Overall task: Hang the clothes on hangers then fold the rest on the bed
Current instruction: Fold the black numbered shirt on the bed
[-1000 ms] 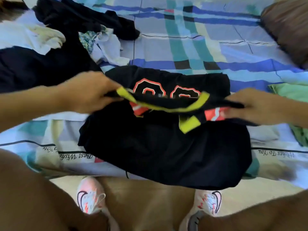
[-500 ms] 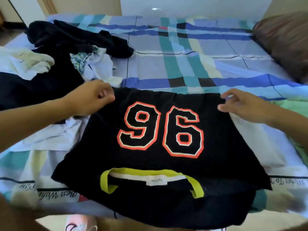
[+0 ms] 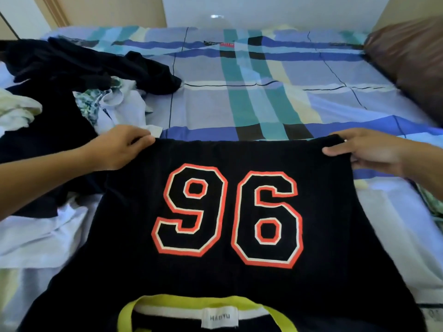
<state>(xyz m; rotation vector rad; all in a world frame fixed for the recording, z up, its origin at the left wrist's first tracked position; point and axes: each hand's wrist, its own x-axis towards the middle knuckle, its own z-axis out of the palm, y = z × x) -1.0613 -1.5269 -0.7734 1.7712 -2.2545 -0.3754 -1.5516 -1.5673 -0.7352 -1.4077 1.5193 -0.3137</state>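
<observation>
A black shirt (image 3: 134, 231) with an orange and white "96" and a yellow-green collar lies spread on the bed (image 3: 239, 97), its collar toward me and its hem farthest from me. My left hand (image 3: 117, 149) grips the hem's far left corner, fingers curled over the edge. At the far right corner my right hand (image 3: 364, 149) pinches the hem between thumb and fingers. No hanger is in view.
A heap of unfolded clothes (image 3: 72, 75), black, white and patterned, covers the bed's left side. White cloth (image 3: 40, 236) lies under the shirt's left edge. A brown pillow (image 3: 412, 63) sits at the far right. Green fabric (image 3: 434, 207) shows at the right edge.
The shirt was bunched up between both hands a second ago. It now lies open with the "96" showing, and both hands have drawn its hem farther out and apart.
</observation>
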